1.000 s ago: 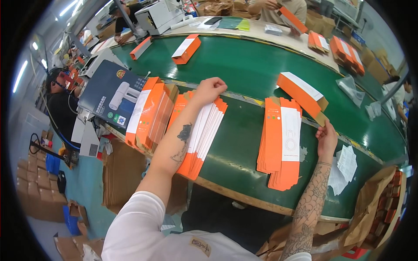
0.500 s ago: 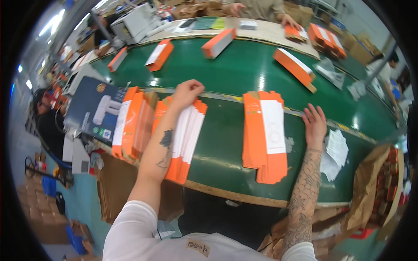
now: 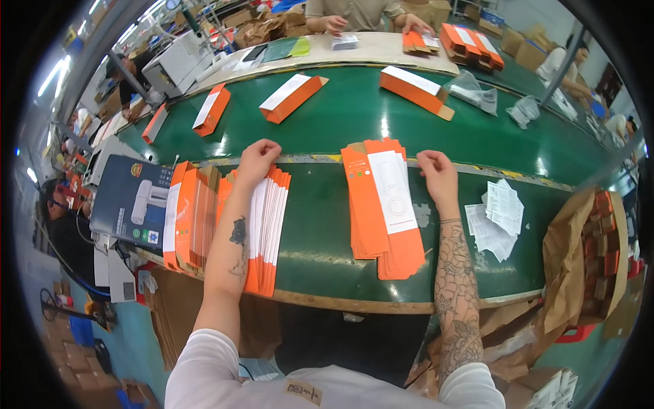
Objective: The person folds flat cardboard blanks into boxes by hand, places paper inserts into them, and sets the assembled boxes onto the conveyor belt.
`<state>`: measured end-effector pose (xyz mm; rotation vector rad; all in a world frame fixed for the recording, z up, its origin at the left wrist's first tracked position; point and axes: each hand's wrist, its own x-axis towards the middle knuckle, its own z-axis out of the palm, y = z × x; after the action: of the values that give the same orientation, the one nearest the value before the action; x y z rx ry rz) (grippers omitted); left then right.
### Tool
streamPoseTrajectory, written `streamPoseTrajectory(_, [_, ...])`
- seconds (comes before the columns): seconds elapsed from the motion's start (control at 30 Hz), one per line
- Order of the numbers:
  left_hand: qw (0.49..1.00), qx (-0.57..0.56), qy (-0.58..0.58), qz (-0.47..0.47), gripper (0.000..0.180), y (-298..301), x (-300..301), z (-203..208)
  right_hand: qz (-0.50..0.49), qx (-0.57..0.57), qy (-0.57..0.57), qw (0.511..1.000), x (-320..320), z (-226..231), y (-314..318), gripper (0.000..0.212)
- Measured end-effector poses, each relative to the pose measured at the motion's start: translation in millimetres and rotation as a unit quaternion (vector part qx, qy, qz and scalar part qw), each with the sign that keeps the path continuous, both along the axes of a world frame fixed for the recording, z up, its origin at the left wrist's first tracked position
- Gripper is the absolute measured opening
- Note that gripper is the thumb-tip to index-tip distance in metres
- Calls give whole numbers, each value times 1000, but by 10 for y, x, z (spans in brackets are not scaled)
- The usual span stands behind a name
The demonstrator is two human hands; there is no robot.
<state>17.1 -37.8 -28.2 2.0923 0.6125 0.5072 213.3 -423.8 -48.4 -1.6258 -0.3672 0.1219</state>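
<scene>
Lying on the bench (image 3: 313, 235): stack (image 3: 387, 218) of flat orange cartons, fanned pile (image 3: 270, 221) well left of it, papers (image 3: 497, 217) to its right. Right hand (image 3: 439, 178) just right of the stack's far end, left hand (image 3: 259, 160) well left of it, at the pile's far end; both sets of fingers curled, can't tell if gripping anything. Beyond the stack, four orange boxes (image 3: 291, 99) on the belt (image 3: 340, 126); farther still, a co-worker (image 3: 354, 15).

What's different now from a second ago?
The right hand let go of an orange box, now farther off on the green belt. That hand moved left, beside the flat cartons. The co-worker opposite let go of another box, now there too. The left hand stayed by its stack.
</scene>
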Motion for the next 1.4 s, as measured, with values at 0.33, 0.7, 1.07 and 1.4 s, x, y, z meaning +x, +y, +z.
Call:
streamPoseTrajectory(0.33, [958,275,-21,-79,20,-411,29,485,-43,-111,-43,992,45,-5,50,38])
streamPoseTrajectory(0.7, [778,-235,-350,-466,41,-3108,-527,2082,-53,-82,-30,995,92,-99,-174,38])
streamPoseTrajectory(1.07, [751,-339,-425,-373,26,-3341,-1494,2407,-33,-19,-18,999,136,-71,25,35])
streamPoseTrajectory(1.4, [780,-293,-422,-358,23,-3262,-1874,2415,-25,-11,-11,1000,55,39,7,34])
